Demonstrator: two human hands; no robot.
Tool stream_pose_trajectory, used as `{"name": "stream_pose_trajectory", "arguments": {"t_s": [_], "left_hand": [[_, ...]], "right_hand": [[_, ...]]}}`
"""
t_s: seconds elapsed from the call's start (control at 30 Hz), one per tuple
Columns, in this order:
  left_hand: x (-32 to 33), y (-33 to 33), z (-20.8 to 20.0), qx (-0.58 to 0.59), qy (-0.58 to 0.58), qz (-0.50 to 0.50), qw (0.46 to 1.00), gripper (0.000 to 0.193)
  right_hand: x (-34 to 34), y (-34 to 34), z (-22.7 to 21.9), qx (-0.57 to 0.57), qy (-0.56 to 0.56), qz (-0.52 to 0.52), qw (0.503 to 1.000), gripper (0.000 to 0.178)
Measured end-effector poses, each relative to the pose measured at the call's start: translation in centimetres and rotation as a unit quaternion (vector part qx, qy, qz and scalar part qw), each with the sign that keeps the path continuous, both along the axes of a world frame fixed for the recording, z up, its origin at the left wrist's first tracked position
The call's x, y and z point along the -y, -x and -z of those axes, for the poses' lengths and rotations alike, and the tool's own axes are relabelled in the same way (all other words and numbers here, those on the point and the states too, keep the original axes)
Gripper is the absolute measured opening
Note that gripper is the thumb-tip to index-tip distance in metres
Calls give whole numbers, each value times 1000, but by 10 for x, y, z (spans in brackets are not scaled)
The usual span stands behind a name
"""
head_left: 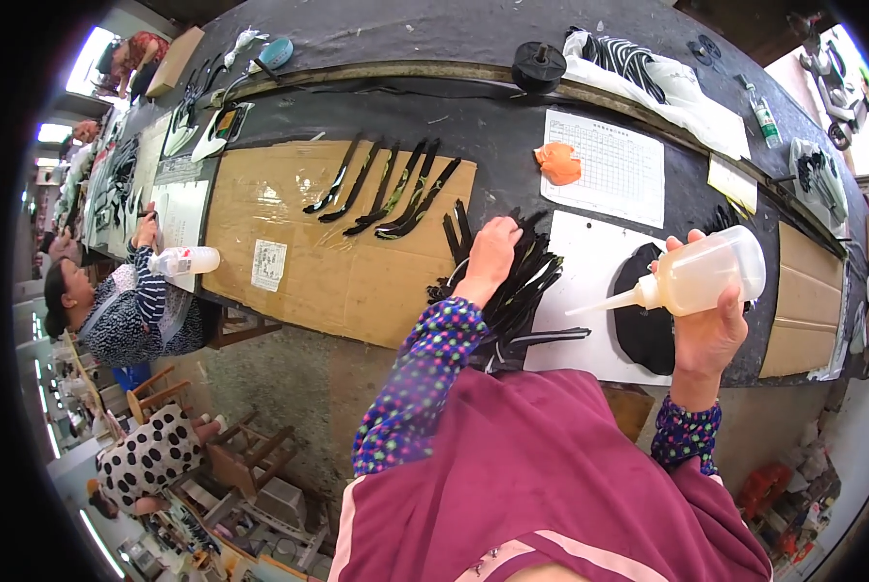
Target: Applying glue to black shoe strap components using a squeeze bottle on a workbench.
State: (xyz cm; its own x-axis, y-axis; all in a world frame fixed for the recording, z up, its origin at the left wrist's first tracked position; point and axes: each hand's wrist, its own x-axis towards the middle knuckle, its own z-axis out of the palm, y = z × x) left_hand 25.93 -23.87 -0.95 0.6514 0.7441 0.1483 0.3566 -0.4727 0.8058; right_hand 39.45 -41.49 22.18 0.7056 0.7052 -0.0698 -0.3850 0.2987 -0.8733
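Observation:
My left hand (490,254) is curled over a thick pile of narrow black strips (531,281), its fingers closed on some of them; how many it grips cannot be made out. Raised in my right hand (711,344) is a translucent squeeze bottle (711,272), tilted so that its long thin nozzle points left. The bottle holds a pale liquid. Under it lie a white board (570,339) and a round black piece (645,315). Left of the pile, several black strips (391,194) with yellowish-green marks are set in a row on brown cardboard (318,242).
A printed sheet (609,145) bears a crumpled orange scrap (557,164). Behind runs a long metal rail (395,70) with a black spool (538,68). A water bottle (762,116) stands far right. At left, a co-worker (138,310) sits near another white bottle (187,260).

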Motion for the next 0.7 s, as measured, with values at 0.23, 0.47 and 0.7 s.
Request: {"name": "stream_pose_trajectory", "arguments": {"t_s": [0.23, 0.47, 0.7], "left_hand": [[-11, 41, -154, 78, 274, 6, 959, 27], [35, 84, -252, 72, 492, 18, 867, 12], [51, 103, -280, -4, 539, 32, 842, 18]], "right_hand": [[8, -5, -12, -45, -62, 0, 997, 77], [8, 2, -32, -2, -90, 8, 996, 82], [12, 9, -45, 29, -105, -75, 991, 87]]}}
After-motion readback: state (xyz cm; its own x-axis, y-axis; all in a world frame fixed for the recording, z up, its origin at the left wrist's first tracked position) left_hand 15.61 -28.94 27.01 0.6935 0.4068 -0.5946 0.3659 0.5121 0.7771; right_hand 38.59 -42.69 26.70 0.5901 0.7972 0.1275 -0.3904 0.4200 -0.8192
